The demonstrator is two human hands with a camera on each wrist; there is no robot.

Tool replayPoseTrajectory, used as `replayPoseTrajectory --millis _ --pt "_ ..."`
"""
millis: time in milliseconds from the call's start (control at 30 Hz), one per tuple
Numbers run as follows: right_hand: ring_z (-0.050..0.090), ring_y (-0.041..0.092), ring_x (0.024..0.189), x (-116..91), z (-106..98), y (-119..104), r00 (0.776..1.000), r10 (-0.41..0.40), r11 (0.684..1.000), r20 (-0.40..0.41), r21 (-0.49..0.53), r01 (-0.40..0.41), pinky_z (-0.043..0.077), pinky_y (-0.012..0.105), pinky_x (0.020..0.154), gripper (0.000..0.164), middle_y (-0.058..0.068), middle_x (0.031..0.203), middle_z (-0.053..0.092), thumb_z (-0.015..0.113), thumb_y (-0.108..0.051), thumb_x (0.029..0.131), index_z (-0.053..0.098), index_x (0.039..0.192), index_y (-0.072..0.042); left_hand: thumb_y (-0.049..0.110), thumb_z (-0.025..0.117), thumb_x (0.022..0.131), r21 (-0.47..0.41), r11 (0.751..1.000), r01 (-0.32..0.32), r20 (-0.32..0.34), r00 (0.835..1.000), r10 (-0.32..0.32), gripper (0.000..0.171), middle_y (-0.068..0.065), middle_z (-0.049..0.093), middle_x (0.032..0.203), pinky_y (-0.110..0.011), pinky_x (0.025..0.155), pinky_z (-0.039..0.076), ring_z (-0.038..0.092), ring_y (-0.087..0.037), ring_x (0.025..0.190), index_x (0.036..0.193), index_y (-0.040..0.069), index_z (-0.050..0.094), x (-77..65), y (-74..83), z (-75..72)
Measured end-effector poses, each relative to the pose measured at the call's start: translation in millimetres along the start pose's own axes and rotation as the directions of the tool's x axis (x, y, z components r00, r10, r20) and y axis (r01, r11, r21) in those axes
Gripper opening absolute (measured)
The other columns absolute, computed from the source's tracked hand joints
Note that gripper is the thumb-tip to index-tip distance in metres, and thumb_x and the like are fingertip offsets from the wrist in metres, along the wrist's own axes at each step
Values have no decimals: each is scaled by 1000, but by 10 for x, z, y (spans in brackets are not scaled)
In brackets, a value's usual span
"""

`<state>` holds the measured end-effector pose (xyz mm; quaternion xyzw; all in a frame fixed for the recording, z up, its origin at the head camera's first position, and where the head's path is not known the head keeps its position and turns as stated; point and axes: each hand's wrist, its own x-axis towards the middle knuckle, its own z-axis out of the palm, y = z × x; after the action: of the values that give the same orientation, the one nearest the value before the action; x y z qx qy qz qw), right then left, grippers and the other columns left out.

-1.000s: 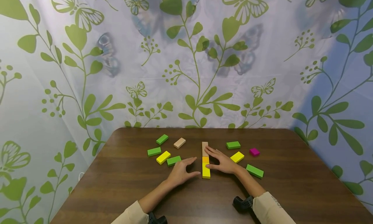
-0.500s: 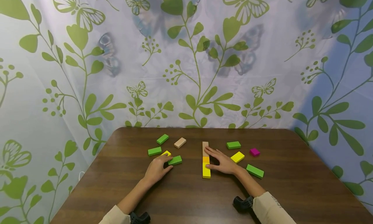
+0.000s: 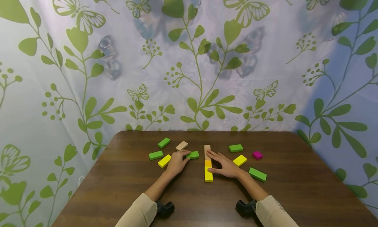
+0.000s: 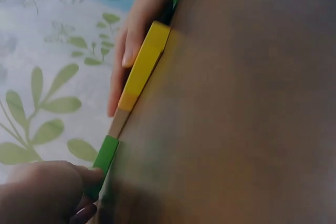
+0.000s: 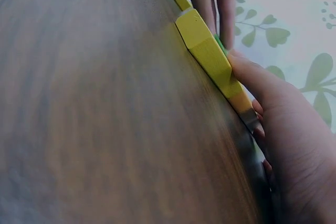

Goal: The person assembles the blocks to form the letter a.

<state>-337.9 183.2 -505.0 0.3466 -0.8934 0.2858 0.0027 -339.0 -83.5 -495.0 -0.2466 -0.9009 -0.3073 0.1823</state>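
Note:
My left hand pinches one end of a green block between thumb and fingers, a short way left of a row of blocks. In the left wrist view that green block shows ahead of the fingertips. The row runs away from me: a yellow block nearest, an orange piece behind it, then a beige block. My right hand rests along the row's right side, fingers extended to the beige block and thumb touching the yellow one. The right wrist view shows the thumb against the yellow block.
On the left of the brown table lie a yellow block, a beige block and two green blocks. Right of the row are a yellow block, a magenta block and two green blocks. A patterned curtain hangs behind.
My left hand first went left to the loose blocks, then took hold of a green block and carried it right and slightly away, closer to the row. The right hand stays in place.

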Motion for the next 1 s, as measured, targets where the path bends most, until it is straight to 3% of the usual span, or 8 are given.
replayPoseTrajectory --millis 300,533,633,833,1000 --pt "19 33 136 -23 31 1 1000 -6 1000 9 -7 6 14 55 107 78 3 152 19 55 -54 86 26 147 -16 -2 64 84 -26 998 51 -1 999 -51 30 -12 63 113 -38 85 48 59 -26 104 113 2 64 366 -99 275" --pt "21 29 136 -13 47 22 1000 3 1000 10 -3 -3 14 53 107 77 1 152 18 55 -55 86 26 147 -18 -6 61 84 -36 993 111 39 993 -110 31 -10 63 113 -38 85 48 59 -26 104 112 7 65 518 -98 338" --pt "21 29 136 -12 42 26 1000 4 1000 8 -1 -4 13 53 107 77 1 152 18 55 -55 86 26 147 -17 -7 61 84 -36 994 106 41 994 -105 31 -10 63 113 -38 86 48 58 -25 106 111 8 65 552 -105 363" --pt "20 30 136 -9 26 29 1000 9 1000 9 -11 -9 13 53 108 77 1 152 17 54 -55 86 26 147 -18 0 64 85 -64 996 65 27 998 -64 29 -13 60 119 -38 90 45 55 -27 110 113 5 64 581 -106 348" --pt "20 31 136 3 17 42 1000 3 1000 13 -24 -3 14 53 107 78 1 152 17 54 -56 86 25 148 -18 7 68 83 -65 997 41 -55 997 -44 34 -18 55 123 -41 88 46 57 -30 107 116 0 62 583 -131 207"
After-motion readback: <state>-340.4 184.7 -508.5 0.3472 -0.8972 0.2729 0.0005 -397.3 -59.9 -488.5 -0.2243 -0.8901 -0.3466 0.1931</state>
